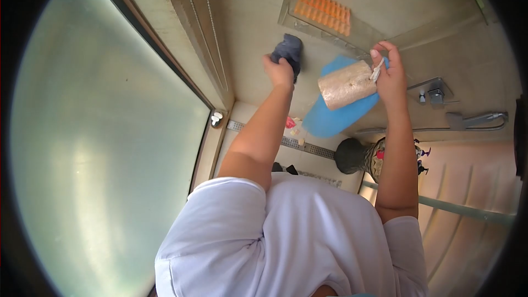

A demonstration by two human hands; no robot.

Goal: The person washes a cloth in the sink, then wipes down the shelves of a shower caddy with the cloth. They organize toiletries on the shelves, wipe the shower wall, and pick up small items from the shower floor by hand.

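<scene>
My left hand [279, 71] is closed on a dark grey-blue cloth [289, 54], which lies against the beige wall. On the right, my right hand [391, 74] has a white cord [377, 70] at its fingers. From this cord hangs a beige cylinder [347, 84] with a shiny, wrapped-looking surface. Behind and below the cylinder is a flat blue sheet or bag [336, 115]; what bears it is hidden. An orange ridged object [323, 11] shows above, on a ledge or behind glass.
A frosted glass pane [110, 132] fills the left side, beside hanging bead chains [213, 27]. Right of my right arm are a wall tap [436, 94] and a hand shower [477, 121]. Below stand a dark stool-like object [350, 155], pump bottles [422, 159] and a floor drain [313, 147].
</scene>
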